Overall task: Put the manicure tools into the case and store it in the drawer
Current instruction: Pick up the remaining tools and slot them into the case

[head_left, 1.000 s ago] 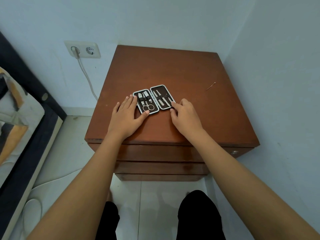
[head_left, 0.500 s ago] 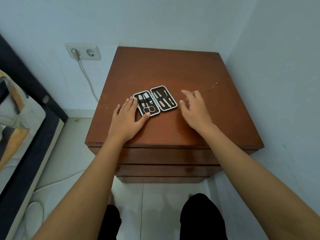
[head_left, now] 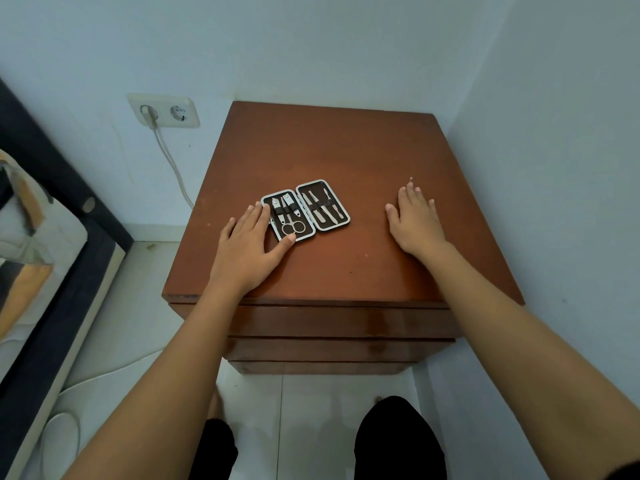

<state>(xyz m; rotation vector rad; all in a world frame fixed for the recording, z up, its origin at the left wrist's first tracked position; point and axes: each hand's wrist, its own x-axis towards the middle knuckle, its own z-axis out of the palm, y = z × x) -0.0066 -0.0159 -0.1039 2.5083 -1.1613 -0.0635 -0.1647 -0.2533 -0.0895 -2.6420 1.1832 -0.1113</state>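
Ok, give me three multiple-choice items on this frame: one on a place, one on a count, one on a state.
1. Where does the left hand rest?
A. against the manicure case
B. on a drawer front
C. on the wall socket

2. How many sockets does the wall outlet have?
A. one
B. two
C. four

3. What state is the case in?
A. zipped shut
B. open flat
C. inside a drawer

Answers: 1 A, its fingers touch the case's left edge; 2 B, two sockets, one with a plug in it; 3 B, both halves lie open on the nightstand, tools showing.
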